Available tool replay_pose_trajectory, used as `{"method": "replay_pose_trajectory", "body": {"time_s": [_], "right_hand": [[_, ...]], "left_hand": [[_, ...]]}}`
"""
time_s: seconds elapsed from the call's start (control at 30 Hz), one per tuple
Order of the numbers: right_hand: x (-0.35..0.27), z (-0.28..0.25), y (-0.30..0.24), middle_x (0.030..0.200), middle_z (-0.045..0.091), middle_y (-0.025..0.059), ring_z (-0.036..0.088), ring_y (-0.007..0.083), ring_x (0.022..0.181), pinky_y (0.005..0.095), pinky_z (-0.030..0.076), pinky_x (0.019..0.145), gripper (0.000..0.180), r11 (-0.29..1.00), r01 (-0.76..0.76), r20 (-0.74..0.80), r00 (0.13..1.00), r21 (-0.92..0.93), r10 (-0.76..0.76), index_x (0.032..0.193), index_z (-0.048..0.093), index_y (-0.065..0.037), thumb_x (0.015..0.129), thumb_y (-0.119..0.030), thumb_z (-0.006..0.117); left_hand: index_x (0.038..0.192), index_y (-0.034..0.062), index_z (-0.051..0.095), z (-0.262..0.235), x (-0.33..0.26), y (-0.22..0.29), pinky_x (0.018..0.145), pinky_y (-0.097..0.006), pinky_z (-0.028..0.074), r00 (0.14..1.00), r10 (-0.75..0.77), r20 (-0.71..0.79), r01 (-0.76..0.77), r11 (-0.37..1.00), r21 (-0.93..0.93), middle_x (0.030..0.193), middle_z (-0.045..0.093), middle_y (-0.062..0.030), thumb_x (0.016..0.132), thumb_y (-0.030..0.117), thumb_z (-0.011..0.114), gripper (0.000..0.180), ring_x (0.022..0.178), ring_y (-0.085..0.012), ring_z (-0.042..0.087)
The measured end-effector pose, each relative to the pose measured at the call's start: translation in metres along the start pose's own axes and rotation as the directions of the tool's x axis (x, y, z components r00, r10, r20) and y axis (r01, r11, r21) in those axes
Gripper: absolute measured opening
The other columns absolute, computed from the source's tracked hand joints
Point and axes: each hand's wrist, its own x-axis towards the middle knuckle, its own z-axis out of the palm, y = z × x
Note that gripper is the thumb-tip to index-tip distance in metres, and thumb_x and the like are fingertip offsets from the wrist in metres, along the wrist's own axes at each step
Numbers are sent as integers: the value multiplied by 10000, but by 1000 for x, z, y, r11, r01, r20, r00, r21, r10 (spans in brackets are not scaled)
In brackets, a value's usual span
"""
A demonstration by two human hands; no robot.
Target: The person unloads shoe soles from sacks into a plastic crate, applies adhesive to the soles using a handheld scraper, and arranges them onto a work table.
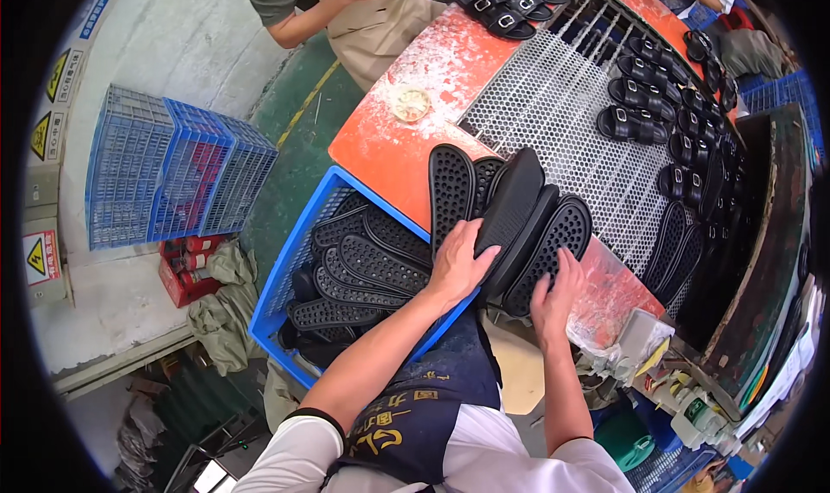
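Several black shoe soles stand bunched on edge at the near side of the orange table. Studded undersides show on the outer ones. My left hand grips the left part of this bunch, its thumb pointing right across the soles. Against the studded face of the rightmost sole, my right hand presses with bent fingers. Its palm side is partly hidden. Left of the bunch is a blue plastic basket, where more black soles lie piled.
A perforated metal conveyor runs beyond the orange table, carrying black buckled sandals. A round dish sits on the table. Another person stands across it. Blue crates are stacked by the left wall; a dark machine housing stands right.
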Motion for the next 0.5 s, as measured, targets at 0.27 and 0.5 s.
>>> {"method": "replay_pose_trajectory", "body": {"time_s": [0.27,0.5], "right_hand": [[28,44,-70,1408,529,273,510,440,1289,480,411,1121,607,993,87,-68,994,78,-82,1444,454,80,936,-107,729],[63,108,-139,1571,299,411,340,524,1421,600,325,1115,1044,974,131,251,964,-183,-82,1560,310,83,818,-410,854]], "left_hand": [[1370,43,580,-87,-103,-7,861,-461,500,946,-22,-323,110,960,257,1069,570,-183,854,41,676,525,992,-381,596],[1464,-58,458,-94,-232,-112,930,-492,465,924,-217,-315,358,781,512,1125,518,-242,878,73,701,648,1054,-433,537]]}}
